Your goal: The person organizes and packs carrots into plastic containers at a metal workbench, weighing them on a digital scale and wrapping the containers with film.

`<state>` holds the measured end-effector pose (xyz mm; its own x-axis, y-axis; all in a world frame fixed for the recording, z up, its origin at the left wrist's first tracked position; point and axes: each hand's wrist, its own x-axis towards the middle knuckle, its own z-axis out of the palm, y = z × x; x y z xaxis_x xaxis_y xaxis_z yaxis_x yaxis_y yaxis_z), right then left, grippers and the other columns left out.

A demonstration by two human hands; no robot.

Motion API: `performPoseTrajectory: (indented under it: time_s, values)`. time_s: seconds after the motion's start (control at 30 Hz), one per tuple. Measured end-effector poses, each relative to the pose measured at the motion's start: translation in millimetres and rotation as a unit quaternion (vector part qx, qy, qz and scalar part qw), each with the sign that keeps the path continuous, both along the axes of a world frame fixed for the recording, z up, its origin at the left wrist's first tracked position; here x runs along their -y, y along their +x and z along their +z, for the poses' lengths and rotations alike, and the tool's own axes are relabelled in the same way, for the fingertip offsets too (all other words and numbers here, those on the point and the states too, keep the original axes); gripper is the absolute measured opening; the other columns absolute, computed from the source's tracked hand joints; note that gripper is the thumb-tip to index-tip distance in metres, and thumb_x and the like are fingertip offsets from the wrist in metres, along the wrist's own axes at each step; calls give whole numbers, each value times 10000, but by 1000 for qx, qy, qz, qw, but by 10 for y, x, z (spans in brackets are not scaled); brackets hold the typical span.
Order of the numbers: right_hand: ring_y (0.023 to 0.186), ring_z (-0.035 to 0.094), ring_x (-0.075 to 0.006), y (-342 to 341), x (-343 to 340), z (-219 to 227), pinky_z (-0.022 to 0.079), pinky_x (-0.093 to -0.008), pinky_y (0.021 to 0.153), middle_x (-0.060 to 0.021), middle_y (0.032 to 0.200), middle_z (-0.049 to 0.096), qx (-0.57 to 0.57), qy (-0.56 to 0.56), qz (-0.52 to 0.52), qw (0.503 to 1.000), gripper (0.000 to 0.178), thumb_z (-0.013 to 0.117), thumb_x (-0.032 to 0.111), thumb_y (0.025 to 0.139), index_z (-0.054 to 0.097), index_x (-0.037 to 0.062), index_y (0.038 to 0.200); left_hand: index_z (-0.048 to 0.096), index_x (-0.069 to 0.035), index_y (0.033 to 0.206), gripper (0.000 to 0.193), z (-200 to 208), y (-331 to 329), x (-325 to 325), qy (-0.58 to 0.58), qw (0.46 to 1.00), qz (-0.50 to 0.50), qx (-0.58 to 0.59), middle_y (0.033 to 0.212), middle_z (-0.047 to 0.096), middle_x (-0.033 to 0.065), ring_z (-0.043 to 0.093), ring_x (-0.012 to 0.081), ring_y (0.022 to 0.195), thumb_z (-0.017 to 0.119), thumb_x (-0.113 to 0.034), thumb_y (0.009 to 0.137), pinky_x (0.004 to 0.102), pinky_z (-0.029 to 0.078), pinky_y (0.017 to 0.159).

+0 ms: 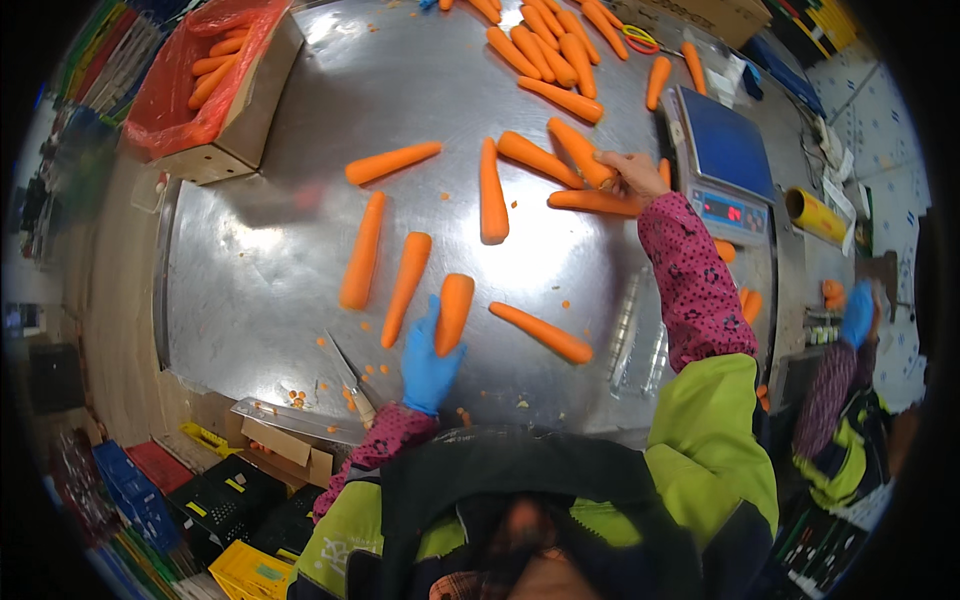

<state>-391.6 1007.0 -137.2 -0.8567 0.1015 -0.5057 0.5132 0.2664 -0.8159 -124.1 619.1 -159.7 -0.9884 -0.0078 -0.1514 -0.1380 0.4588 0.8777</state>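
My left hand (pixel 430 372), in a blue glove, is closed around the lower part of a thick carrot (pixel 456 302) near the front of the metal table. Farther off to the right, my bare right hand (pixel 637 176) grips the wide end of another carrot (pixel 576 145). Close by that hand lie two more, a carrot (pixel 535 157) on its left and a carrot (pixel 590 202) just below. Several loose carrots spread between my hands, among them an upright-lying carrot (pixel 493 195). A knife (pixel 350 382) with a light handle rests left of my gloved hand, amid small orange scraps.
A box (pixel 232 135) lined with red plastic holds carrots at the far left. A carrot pile (pixel 550 50) lies at the back, beside scissors (pixel 640 42). The scale (pixel 722 150) stands right of my right hand. A co-worker's gloved hand (pixel 858 316) shows at far right.
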Motion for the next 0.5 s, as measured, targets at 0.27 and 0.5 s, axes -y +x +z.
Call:
performPoseTrajectory:
  time_s: [0.27,0.5]
  values:
    - [782,656,-199,1972,332,535,547,-359,675,-102,1000,677,-21,-434,-96,896,412,510,375,1001,591,39,1223,494,26,1351,540,524,-220,-42,520,818,-6,248,1195,631,168,656,245,961,657,-52,842,380,547,903]
    - [754,630,-219,2712,885,720,516,-328,634,-160,1029,641,7,-589,-102,802,498,353,361,1015,532,-28,1270,436,12,1369,596,1040,-130,-541,439,873,-110,183,1032,636,109,643,180,953,709,-49,842,323,532,863]
